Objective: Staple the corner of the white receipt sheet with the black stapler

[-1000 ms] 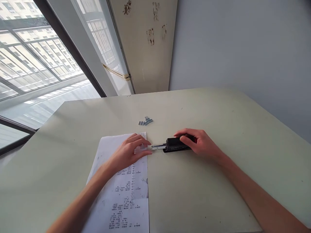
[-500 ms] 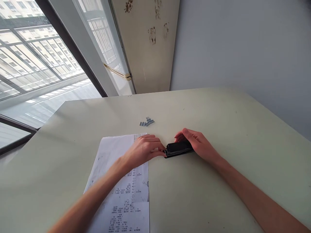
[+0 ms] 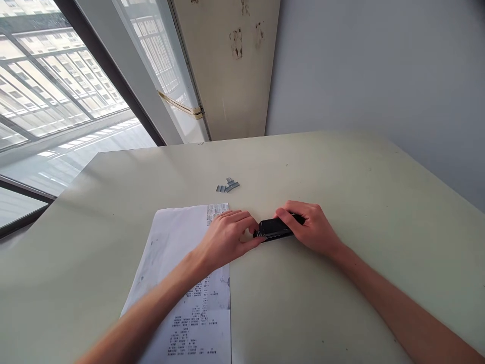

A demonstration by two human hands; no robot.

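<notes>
A black stapler [image 3: 273, 227] lies on the table between my hands, its front end pointing left. My left hand [image 3: 231, 235] has its thumb and index finger closed around that front end, partly covering it. The wrist passes over a printed sheet of paper [image 3: 172, 237]. Wrapped round the rear of the stapler is my right hand [image 3: 310, 227], with the thumb along its near side and top. Beyond the paper sits a small pile of grey staple strips [image 3: 228, 185], apart from both hands.
The pale table [image 3: 341, 303] reaches to a grey wall [image 3: 371, 65] on the right. A stained cream cabinet [image 3: 235, 86] stands behind its far edge. At the left is a window [image 3: 56, 76] with a dark frame.
My right thumb has come down over the stapler and the right hand grips it more tightly. My left fingers have shifted slightly at the front end. The view has tilted a little.
</notes>
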